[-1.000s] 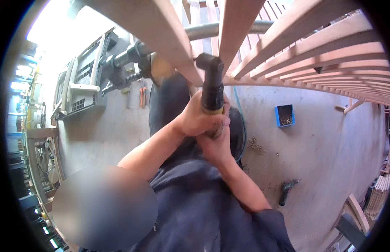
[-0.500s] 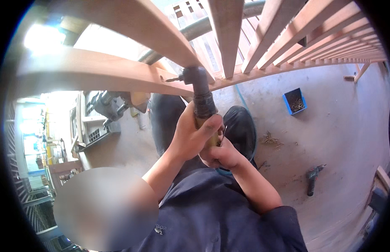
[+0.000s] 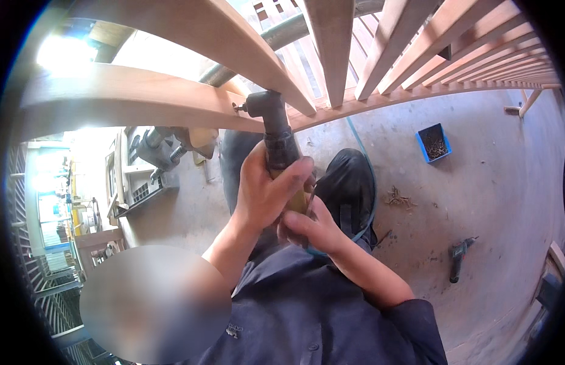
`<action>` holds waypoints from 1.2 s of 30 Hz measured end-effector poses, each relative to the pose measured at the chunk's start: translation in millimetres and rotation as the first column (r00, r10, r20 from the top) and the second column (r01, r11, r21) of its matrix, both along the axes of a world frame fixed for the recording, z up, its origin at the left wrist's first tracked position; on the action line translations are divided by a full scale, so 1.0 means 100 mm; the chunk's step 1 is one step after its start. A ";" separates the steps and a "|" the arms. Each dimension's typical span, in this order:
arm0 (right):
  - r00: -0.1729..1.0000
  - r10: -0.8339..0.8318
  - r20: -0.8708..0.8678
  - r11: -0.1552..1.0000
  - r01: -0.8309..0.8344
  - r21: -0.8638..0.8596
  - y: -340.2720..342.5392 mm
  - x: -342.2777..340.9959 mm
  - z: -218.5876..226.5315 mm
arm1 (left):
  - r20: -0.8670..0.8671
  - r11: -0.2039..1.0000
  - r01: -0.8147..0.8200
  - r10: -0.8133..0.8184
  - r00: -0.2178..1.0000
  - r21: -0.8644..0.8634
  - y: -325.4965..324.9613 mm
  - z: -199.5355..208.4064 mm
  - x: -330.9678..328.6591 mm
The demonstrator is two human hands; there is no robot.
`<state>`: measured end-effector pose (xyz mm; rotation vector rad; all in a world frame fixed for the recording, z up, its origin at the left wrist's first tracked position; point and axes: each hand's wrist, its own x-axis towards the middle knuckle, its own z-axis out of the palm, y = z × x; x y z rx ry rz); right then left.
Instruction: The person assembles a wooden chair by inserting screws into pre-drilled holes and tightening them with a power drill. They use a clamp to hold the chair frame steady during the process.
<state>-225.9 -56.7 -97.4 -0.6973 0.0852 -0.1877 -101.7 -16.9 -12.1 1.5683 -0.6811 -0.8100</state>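
Both hands grip a right-angle power screwdriver [image 3: 283, 146] with a dark head and a yellowish handle. My left hand [image 3: 267, 188] is wrapped round its upper body, thumb across the front. Lower down, my right hand [image 3: 313, 222] closes round the handle's end; a thin dark piece shows by its fingers, too small to name. The tool's bit [image 3: 240, 107] points left into a hole in a wooden rail [image 3: 142, 100], and little of it shows. Next to the tool head, a wooden slat [image 3: 233, 45] meets the frame.
More slats [image 3: 332, 55] run off to the right, with a metal pipe [image 3: 285, 33] behind them. On the floor are a blue box of screws [image 3: 433, 143], loose screws [image 3: 399, 199] and a cordless drill [image 3: 459, 258]. A teal hose [image 3: 369, 182] passes my knee. Metal clamp parts [image 3: 157, 149] stand at left.
My hands and the screwdriver have shifted left toward the rail. The bit, well exposed before, now sits mostly within the hole.
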 end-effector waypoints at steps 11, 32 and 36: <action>0.971 -0.188 -0.146 0.982 0.186 -0.031 0.06 0.02 0.17 | 0.016 0.991 0.054 -0.053 0.998 -0.119 0.05 -0.16 0.07; -0.096 -0.384 -0.919 0.252 0.946 -0.204 0.14 -3.88 -3.38 | 0.772 0.898 -0.048 -0.348 0.531 0.437 0.80 -0.51 0.36; -0.198 -0.409 -0.891 0.347 0.869 -0.353 0.23 -3.90 -3.33 | 0.832 0.937 -0.102 -0.242 0.500 0.334 1.08 -0.57 0.46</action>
